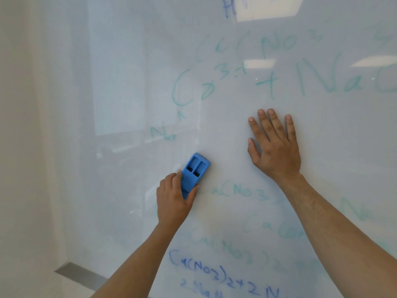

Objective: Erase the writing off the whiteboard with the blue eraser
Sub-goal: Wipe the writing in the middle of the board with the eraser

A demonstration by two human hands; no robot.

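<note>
Whiteboard (129,61) with faded writing | left hand (173,201) gripping blue eraser (194,172) | right hand (276,147) flat, fingers spread

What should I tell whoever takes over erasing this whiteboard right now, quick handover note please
Left hand: grips the blue eraser, pressed on the whiteboard at lower centre.
Right hand: empty, flat on the board, fingers spread.
Done: little that shows; a bare patch lies around the eraser and between the hands.
Left: faint green formulas above, more green lines right of the eraser, the darker blue line at the bottom, and a blue mark at the top edge.
</note>
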